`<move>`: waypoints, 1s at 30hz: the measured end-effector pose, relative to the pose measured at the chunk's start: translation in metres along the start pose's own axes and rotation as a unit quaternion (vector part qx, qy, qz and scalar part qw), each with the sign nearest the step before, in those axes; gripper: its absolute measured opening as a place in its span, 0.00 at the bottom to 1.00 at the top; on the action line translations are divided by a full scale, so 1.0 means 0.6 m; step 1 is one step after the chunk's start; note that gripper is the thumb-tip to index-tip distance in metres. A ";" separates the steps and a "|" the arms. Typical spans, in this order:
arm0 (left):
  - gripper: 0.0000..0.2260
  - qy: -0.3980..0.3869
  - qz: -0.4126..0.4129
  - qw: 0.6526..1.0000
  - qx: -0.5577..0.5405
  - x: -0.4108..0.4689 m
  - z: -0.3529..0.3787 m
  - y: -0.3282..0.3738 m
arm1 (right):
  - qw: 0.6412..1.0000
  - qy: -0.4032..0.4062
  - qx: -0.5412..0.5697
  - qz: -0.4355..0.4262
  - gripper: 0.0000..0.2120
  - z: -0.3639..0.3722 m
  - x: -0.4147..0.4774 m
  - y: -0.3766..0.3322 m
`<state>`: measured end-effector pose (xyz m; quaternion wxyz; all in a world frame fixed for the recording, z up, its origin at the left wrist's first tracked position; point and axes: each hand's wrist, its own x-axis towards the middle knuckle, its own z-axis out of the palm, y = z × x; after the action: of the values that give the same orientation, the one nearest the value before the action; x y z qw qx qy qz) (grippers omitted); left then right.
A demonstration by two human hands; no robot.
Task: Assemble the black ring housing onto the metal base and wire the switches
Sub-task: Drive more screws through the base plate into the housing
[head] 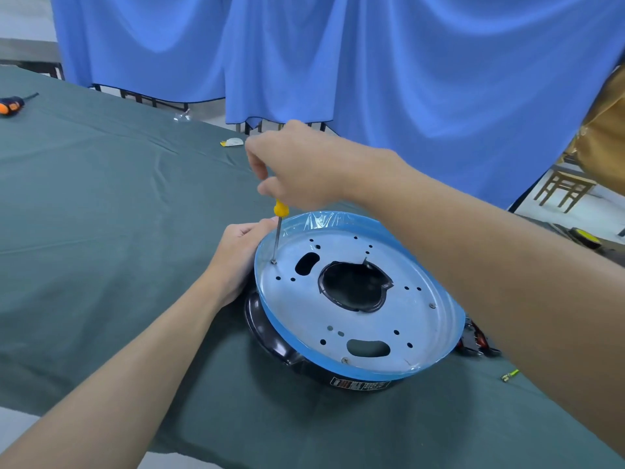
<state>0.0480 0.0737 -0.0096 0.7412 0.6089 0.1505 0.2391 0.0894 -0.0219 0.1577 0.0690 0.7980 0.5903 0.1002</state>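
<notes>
While your right hand works above the plate, these lines set out what shows:

Right hand: your right hand (297, 164) is clenched around the top of a yellow-handled screwdriver (279, 225), with only the lower end of the handle showing under your fingers.
Screwdriver: it stands nearly upright, and its thin shaft runs down to a screw (273, 262) near the left rim of the metal base.
Left hand: your left hand (236, 255) is pressed against the left edge of the assembly, fingers curled on the rim, thumb near the shaft.
Metal base: the metal base (389, 319) is a round silver plate lying on top, tilted a little toward you, its rim wrapped in blue film (338, 220).
Plate openings: a large, rough-edged central hole (355, 286), two oblong slots and many small holes are cut through it.
Other screws: one screw head (432, 305) sits near the right side and another (345, 360) near the front edge.
Black ring housing: the black ring housing (270, 333) lies under the plate, showing at the left and front, with a label (362, 384) on its front wall.
Wiring: red and black parts (473, 340) stick out by the right edge of the assembly; I cannot tell exactly what they are.
Table: the green cloth (101, 214) covers the table, and the assembly rests on it near the front edge.
Loose items: a small green-tipped connector (509, 375) lies to the right, and an orange-and-black tool (12, 104) lies far off at the left.
Background: a blue curtain (372, 62) hangs behind the table.
</notes>
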 end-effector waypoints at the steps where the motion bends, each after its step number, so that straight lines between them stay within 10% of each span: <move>1: 0.24 0.002 0.000 1.000 -0.004 0.000 -0.001 -0.001 | 0.999 0.024 -0.048 0.007 0.05 0.008 0.003 -0.004; 5: 0.23 -0.002 0.004 1.000 -0.002 0.003 0.000 -0.004 | 0.984 0.067 -0.163 0.028 0.05 0.014 0.000 -0.018; 12: 0.24 -0.019 0.008 1.000 -0.012 -0.004 -0.001 0.003 | 0.996 -0.086 -0.011 -0.022 0.12 -0.024 -0.006 -0.026; 19: 0.26 -0.010 0.004 1.000 -0.004 -0.004 0.000 0.001 | 0.995 0.021 -0.095 0.032 0.06 0.008 0.005 -0.027; 25: 0.24 -0.005 0.003 1.000 -0.004 0.002 -0.001 -0.004 | 0.990 -0.137 -0.004 -0.010 0.15 -0.033 0.001 -0.021; 28: 0.24 -0.013 0.000 1.000 -0.002 -0.001 -0.002 0.000 | 0.997 -0.072 -0.016 -0.004 0.02 -0.021 0.006 -0.022; 30: 0.24 -0.012 -0.003 1.000 -0.004 -0.003 -0.002 0.001 | 0.998 -0.046 -0.042 0.026 0.13 -0.006 0.011 -0.020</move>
<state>0.0460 0.0738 -0.0095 0.7460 0.6085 0.1423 0.2300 0.0794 -0.0123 0.1592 0.1271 0.8133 0.5606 0.0899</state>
